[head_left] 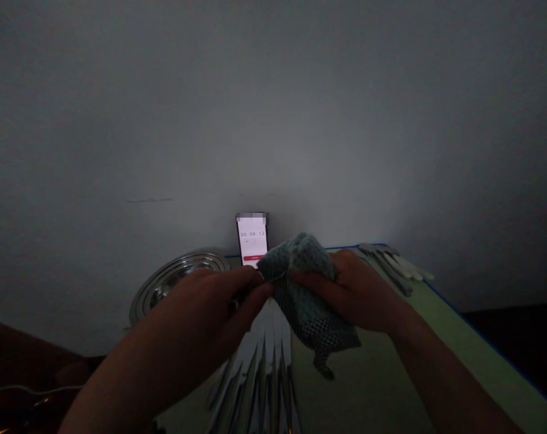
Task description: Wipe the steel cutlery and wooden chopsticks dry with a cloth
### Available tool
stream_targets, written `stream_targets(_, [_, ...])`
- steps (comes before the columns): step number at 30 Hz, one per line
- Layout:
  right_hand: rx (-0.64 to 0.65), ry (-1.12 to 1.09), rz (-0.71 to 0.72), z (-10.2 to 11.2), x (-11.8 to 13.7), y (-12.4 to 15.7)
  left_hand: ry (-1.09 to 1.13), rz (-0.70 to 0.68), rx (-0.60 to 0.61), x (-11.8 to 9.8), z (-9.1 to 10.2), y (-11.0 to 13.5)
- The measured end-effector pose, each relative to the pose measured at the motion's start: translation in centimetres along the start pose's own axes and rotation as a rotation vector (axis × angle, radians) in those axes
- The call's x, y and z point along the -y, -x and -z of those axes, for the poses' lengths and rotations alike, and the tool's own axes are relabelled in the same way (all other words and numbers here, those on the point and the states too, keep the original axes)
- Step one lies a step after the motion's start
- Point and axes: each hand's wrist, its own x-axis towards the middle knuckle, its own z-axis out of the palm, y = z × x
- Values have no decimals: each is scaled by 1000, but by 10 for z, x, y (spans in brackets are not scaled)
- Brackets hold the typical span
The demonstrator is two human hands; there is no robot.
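Observation:
My right hand [359,292] is closed around a grey-green checked cloth [312,259], which is bunched up, with a corner hanging down. My left hand [223,304] pinches at the cloth's left edge. A thin pale edge shows between the two hands, perhaps a piece of cutlery, but the fingers and cloth hide most of it. Below the hands, several shiny metal pieces of cutlery [267,361] lie side by side on the table, their far ends together and partly covered by my left hand.
Against the wall leans a lit phone [253,238] showing a timer. Round metal plates or bowls [142,295] stand behind my left arm. Several pieces of cutlery, some white-handled [402,265], lie at the back right of the pale green table [449,343], which has a blue edge.

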Motion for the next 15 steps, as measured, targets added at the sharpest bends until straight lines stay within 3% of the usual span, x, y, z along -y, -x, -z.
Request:
stream_targets(2, [-103,-193,-138,5,-2,1,12,-12,40,-4,3,1])
stream_targets(4, [-216,-398,-227,7,-4,1,31,-44,5,-9,4,3])
stream_targets(7, [-270,-557,-213,7,-10,0,3,-89,-118,-15,3,3])
stream_targets(10, [-54,-520,-161,11,-14,0,-67,-153,-231,-16,0,0])
stream_targets(13, [222,-365,-99,18,-13,2,-112,-197,-273,-14,-3,-4])
stream_targets(15, [308,-283,-56,21,-11,4,-130,-198,-270,-12,-5,-6])
